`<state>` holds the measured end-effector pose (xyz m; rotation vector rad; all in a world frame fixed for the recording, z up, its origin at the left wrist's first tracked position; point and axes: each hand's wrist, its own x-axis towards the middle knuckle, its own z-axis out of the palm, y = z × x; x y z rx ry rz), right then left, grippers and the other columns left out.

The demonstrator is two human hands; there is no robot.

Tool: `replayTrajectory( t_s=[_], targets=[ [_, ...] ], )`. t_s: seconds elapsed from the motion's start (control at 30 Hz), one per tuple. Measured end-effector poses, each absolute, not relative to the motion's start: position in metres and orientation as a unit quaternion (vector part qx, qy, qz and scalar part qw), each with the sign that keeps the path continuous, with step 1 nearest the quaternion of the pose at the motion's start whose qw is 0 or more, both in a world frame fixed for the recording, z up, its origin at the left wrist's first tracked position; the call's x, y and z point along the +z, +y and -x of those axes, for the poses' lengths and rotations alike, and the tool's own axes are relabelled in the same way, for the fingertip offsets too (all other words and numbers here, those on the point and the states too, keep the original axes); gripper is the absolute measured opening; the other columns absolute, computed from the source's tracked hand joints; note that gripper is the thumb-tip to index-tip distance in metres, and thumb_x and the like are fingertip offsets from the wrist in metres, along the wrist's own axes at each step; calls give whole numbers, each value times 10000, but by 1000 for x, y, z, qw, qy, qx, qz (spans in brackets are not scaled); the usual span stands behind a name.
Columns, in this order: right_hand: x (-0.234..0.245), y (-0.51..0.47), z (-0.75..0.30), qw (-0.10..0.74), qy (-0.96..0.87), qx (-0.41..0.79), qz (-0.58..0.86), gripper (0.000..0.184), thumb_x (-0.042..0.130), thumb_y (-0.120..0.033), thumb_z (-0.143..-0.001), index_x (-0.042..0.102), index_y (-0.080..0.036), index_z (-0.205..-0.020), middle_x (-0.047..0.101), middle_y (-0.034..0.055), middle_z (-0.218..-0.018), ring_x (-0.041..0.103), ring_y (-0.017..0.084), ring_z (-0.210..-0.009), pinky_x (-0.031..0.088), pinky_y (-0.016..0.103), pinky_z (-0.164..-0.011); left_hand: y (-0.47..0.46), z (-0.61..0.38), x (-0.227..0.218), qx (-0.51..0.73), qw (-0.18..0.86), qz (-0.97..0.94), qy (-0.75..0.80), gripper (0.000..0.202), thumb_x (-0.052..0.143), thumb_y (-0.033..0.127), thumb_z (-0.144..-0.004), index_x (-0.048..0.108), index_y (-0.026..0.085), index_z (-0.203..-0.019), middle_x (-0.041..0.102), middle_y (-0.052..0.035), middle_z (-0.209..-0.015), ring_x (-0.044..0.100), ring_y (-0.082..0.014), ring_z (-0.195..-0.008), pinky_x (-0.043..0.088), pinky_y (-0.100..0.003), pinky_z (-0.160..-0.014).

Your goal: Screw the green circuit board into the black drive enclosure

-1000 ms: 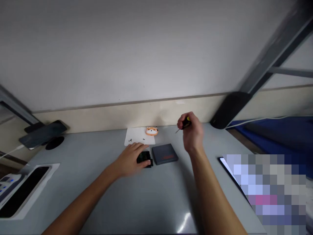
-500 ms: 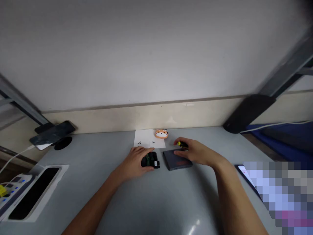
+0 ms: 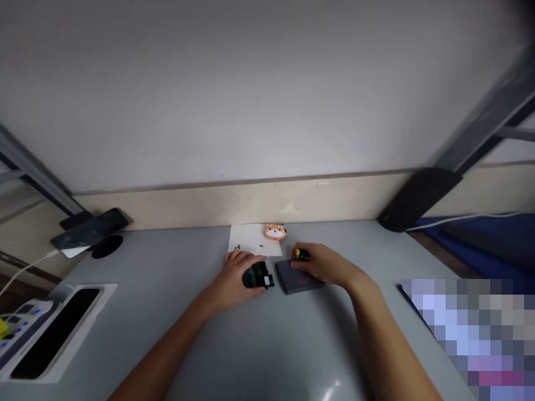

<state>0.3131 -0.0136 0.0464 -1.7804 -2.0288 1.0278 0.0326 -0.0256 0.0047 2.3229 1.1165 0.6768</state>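
Note:
My left hand (image 3: 234, 273) lies on a small black part with a green circuit board (image 3: 258, 275) on the grey table (image 3: 267, 345), its fingers curled around the part's left side. Beside it, my right hand (image 3: 324, 264) rests on a flat dark grey box (image 3: 297, 278) with a red label, and its fingers are closed around a screwdriver with a yellow-and-black handle (image 3: 301, 254). Behind both hands lies a white sheet (image 3: 249, 240) with a few tiny black screws (image 3: 238, 246) on it.
An orange animal-shaped item (image 3: 275, 231) sits at the sheet's far edge by the wall. At the left are a phone on a black stand (image 3: 90, 229) and a white device (image 3: 45, 328). A dark pad (image 3: 418, 197) leans at the back right, with blue cloth (image 3: 480, 236) beyond it.
My right hand came down from the air with the screwdriver and settled on the grey box. The left hand stayed on the circuit-board part. The view shifted slightly.

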Motion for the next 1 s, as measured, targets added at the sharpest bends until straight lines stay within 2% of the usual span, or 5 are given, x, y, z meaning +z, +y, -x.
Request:
replayTrajectory(
  t_s=[0.27,0.4,0.73,0.9,1.0],
  targets=[
    [46,-13,-314,125,-726,314,599,169,631,-388,-875,672,-228,-912,723,45,-827,632,182,-669,445,271,-581,-40,-37,24,281,269,-850,356,671,852,276,-751,571,353,-1355,646,-28,-1285,532,-272,-1240,347,-457,-1135],
    [42,-11,-318,135,-732,314,590,198,636,-416,-872,676,-225,-904,713,41,-792,615,182,-641,431,278,-563,-58,-44,36,208,313,-874,307,626,889,392,-727,638,373,-1301,665,-29,-1242,543,-282,-1199,377,-445,-1106],
    [43,-11,-312,118,-739,276,603,184,637,-409,-885,676,-231,-911,735,34,-792,639,195,-666,422,287,-602,-70,-52,29,145,246,-920,270,650,772,618,-804,595,375,-1380,642,-52,-1231,531,-293,-1184,372,-451,-1093],
    [46,-12,-303,115,-755,270,587,231,587,-440,-926,684,-231,-900,735,39,-773,654,209,-679,429,299,-620,-36,-24,36,252,193,-874,369,315,500,405,-1049,604,315,-1333,648,-36,-1270,536,-231,-1219,372,-410,-1097],
    [44,-7,-296,161,-766,206,587,288,512,-436,-972,722,-245,-1023,756,64,-881,679,241,-761,458,327,-676,-10,0,21,275,137,-832,462,333,377,332,-1083,609,269,-1313,669,-57,-1273,561,-242,-1193,392,-445,-1057]
  ],
)
